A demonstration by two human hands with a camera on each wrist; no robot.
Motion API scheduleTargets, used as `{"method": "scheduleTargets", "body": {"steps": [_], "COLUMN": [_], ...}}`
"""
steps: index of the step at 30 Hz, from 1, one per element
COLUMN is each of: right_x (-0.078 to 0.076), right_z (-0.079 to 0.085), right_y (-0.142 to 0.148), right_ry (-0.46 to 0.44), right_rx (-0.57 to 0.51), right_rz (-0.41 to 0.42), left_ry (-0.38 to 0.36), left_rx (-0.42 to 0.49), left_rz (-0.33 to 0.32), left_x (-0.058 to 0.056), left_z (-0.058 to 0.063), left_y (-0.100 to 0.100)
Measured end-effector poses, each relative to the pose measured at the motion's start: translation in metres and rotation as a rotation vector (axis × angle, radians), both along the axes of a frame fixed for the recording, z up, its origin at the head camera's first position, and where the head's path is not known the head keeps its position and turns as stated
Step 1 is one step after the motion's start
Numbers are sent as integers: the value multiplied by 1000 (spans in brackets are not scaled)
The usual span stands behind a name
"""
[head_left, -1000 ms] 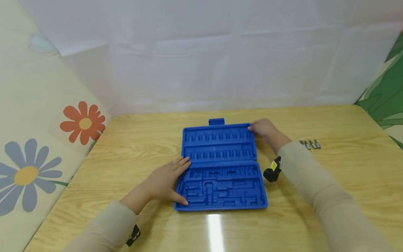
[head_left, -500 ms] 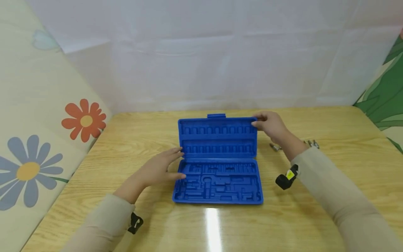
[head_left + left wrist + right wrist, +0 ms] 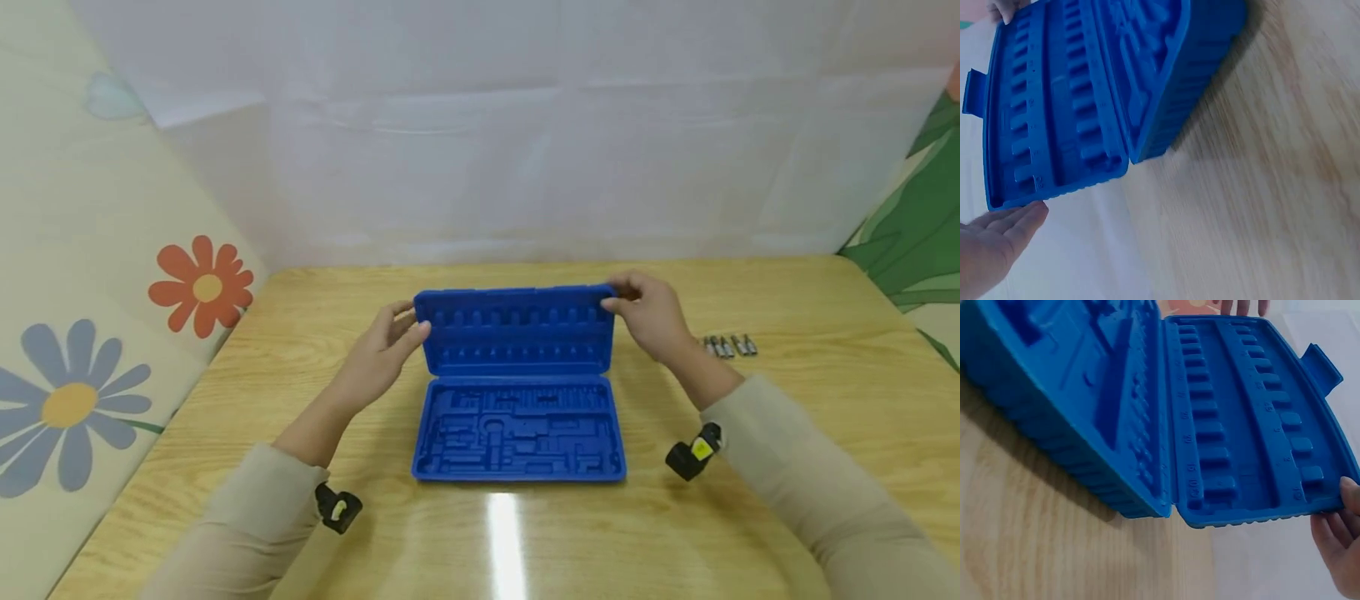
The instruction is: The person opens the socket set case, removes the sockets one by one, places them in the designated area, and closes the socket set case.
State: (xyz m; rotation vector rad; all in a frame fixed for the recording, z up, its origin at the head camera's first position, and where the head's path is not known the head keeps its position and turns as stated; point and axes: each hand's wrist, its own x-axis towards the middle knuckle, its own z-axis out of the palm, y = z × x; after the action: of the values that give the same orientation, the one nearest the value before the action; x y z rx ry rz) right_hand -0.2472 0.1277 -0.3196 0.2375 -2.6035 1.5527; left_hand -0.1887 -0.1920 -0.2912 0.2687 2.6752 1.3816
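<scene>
A blue plastic socket-set case [image 3: 517,433] stands unfolded on the wooden table, its moulded bottom half lying flat. Its hinged lid [image 3: 517,329] is raised steeply, showing rows of slots inside. At the lid's upper right corner my right hand [image 3: 652,317] pinches the rim, thumb on the inner side and fingers behind, as the right wrist view [image 3: 1344,540] also shows. My left hand [image 3: 378,358] touches the lid's upper left edge; in the left wrist view its fingers [image 3: 1025,219] look nearly straight against the rim. A latch tab [image 3: 975,94] sticks out from the lid's edge.
Several small metal socket bits [image 3: 726,346] lie in a row on the table [image 3: 787,433], right of the case and beyond my right wrist. A white sheet [image 3: 480,167] hangs behind the table. Flower-patterned cloth [image 3: 67,250] covers the left side.
The lid has swung up from lying nearly flat to steeply raised, with my right hand at its corner. My left hand has moved from the bottom half up to the lid's left edge.
</scene>
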Motion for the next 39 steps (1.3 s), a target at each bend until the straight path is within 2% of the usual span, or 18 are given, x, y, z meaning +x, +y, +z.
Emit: {"method": "scheduleTargets", "body": {"steps": [4, 7, 16, 19, 21, 24, 29, 31, 33, 36, 39], "right_x": [7, 14, 29, 33, 34, 37, 45, 47, 47, 48, 49], "right_z": [-2, -4, -16, -18, -19, -17, -12, -11, -13, -19, -23], "right_y": [-1, -3, 0, 1, 3, 7, 16, 17, 17, 15, 13], "right_ry": [113, 208, 420, 491, 507, 437, 152, 79, 34, -8, -7], "right_rx": [4, -7, -48, -40, -28, -9, -17, -10, 27, 92, 227], "right_rz": [3, 19, 36, 61, 87, 150, 328, 406, 453, 500, 537], "left_ry": [0, -10, -2, 3, 0, -1, 3, -1, -5, 0, 27], "left_rx": [158, 242, 348, 368, 355, 288, 174, 132, 51, -120, -270], "left_rz": [124, 176, 233, 235, 222, 176, 60, 1, -74, -211, -339], "left_x": [1, 2, 7, 8, 9, 12, 17, 18, 18, 20, 22], "left_z": [4, 5, 6, 5, 4, 3, -1, -2, -4, -8, -11], "left_y": [3, 4, 11, 12, 11, 6, -4, -7, -8, -8, -5]}}
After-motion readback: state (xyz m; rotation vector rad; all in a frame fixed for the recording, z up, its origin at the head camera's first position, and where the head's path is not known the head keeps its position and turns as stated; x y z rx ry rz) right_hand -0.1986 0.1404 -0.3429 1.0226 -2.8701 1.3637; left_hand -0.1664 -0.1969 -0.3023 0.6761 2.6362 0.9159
